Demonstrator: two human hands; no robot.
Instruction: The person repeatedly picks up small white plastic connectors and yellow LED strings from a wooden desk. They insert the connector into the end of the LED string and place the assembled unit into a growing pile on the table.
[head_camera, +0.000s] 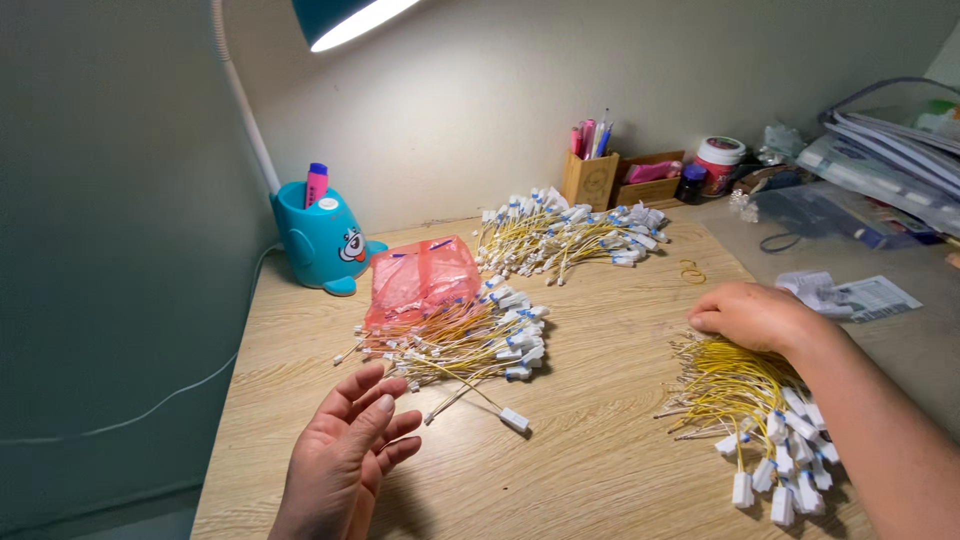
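The left hand (345, 455) hovers palm-up with its fingers (375, 395) loosely spread and nothing held, the fingertips just short of a single yellow wire (470, 395) that trails out of the middle bundle (465, 340). That wire runs diagonally, from the bundle at upper left down to its white connector (514, 420) at lower right. The right hand (755, 315) lies palm-down with fingers curled onto the top of the right bundle (745, 400); whether it pinches any wire there I cannot tell. This bundle's wires run from bare tips on the left to white connectors clustered at lower right, near the desk's front edge. Between the two hands a bare stretch of wooden desk (600, 440) lies open to the near edge. The middle bundle rests partly on a red plastic bag (420, 280), connectors pointing right. Farther back a third bundle (560, 235) fans out toward the wall. The desk's left edge lies just beyond the left hand, with a blue penguin-shaped holder (320, 240) at the back left corner.
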